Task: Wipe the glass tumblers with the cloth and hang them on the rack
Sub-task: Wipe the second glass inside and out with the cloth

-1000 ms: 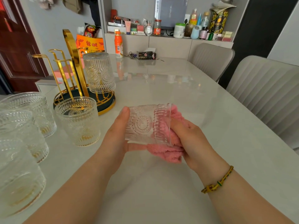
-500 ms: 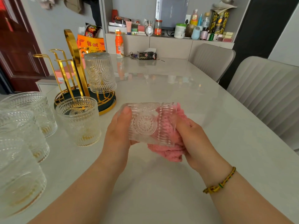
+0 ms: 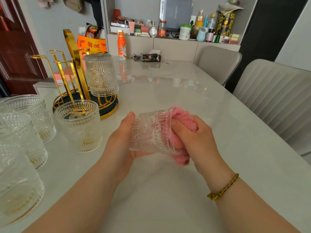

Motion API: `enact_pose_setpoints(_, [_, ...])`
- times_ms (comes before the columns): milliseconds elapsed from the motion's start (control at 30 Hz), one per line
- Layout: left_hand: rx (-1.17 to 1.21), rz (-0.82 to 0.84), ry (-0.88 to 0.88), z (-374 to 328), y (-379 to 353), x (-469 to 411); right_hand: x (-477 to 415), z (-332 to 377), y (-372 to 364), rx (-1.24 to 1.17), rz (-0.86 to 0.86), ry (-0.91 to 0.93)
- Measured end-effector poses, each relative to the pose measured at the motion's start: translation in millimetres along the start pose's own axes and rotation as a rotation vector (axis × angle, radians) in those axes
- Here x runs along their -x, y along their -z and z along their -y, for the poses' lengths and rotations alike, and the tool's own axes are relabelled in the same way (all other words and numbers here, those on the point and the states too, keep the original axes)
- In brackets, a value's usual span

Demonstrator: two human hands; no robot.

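Waiting glasses: at the near left we count four clear embossed glass tumblers (image 3: 78,125) standing upright on the pale glossy table (image 3: 168,91). We judge these are left to do.
Rack: the gold wire rack on a dark round base (image 3: 75,68) stands at the far left, just behind the nearest waiting glass. Several of its pegs are bare.
Done so far: one hung tumbler (image 3: 101,74) sits upside down on the rack's right side. It is the only one we see finished.
Left hand (image 3: 121,145): it grips the held tumbler (image 3: 151,132) round its base, with the glass on its side above the near middle of the table.
Cloth: the fluffy pink cloth (image 3: 183,120) is pushed into the glass's mouth, which faces right.
Right hand (image 3: 198,135): its fingers are curled round the cloth, pressing it inside the rim.
Stage: we judge this is the second glass, mid-wipe and not yet hung.
In the way: the waiting glass in front of the rack crowds the reach to the free pegs.
Around: an orange plastic bottle (image 3: 121,46) and a black box (image 3: 151,57) stand at the far edge, and grey padded chairs (image 3: 277,101) are at the right.
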State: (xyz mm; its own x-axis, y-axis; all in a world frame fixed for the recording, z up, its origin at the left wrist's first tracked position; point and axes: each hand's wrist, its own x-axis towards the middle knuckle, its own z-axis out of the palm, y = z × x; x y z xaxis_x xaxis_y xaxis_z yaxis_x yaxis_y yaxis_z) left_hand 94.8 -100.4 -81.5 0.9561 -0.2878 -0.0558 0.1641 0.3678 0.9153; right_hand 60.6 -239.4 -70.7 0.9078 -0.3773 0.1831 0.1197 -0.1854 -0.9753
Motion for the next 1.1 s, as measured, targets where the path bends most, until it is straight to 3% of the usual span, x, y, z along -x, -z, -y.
enact_pose_setpoints(67, [-0.008,-0.066,-0.121,0.2,-0.6,-1.4,-2.3,-5.1,-2.5,-0.152,0.115,-0.178])
enact_pose_setpoints(133, [-0.006,-0.041,-0.136,0.8,0.7,-1.8,-2.4,-7.6,-3.6,-0.185,0.123,-0.218])
enact_pose_setpoints(267, [-0.045,0.148,0.097,-6.2,9.3,-1.2,-1.4,-2.5,0.2,-0.062,-0.024,0.009])
enact_pose_setpoints(367, [-0.132,0.148,0.24,-8.7,13.7,-0.4,3.6,3.6,3.8,0.111,-0.016,0.261])
enact_pose_setpoints(433, [-0.149,0.096,0.239,-5.3,9.7,1.3,6.2,6.8,3.9,0.168,0.006,0.323])
enact_pose_setpoints(533, [-0.129,-0.01,0.049,-0.7,1.8,1.2,2.6,5.1,2.4,0.095,-0.052,0.22])
enact_pose_setpoints(633, [-0.11,-0.102,-0.176,-0.4,-2.8,1.7,-3.1,-1.2,0.8,-0.103,0.015,-0.065])
enact_pose_setpoints(700, [-0.065,-0.087,-0.192,1.1,-0.5,0.5,-3.2,-2.5,-0.5,-0.165,0.062,-0.173])
enact_pose_setpoints(833, [-0.013,0.155,0.068,-6.0,8.0,-0.8,0.2,1.3,1.1,-0.084,-0.035,0.065])
enact_pose_setpoints(933, [-0.097,0.167,0.227,-7.6,14.7,-1.7,3.4,4.7,3.9,0.105,-0.027,0.311])
enact_pose_setpoints(1000, [-0.117,0.135,0.245,-3.5,13.0,-0.9,6.1,5.3,4.1,0.163,-0.013,0.386])
enact_pose_setpoints(1100, [-0.086,0.071,0.137,2.6,6.0,-0.8,2.9,4.9,2.6,0.126,-0.073,0.307])
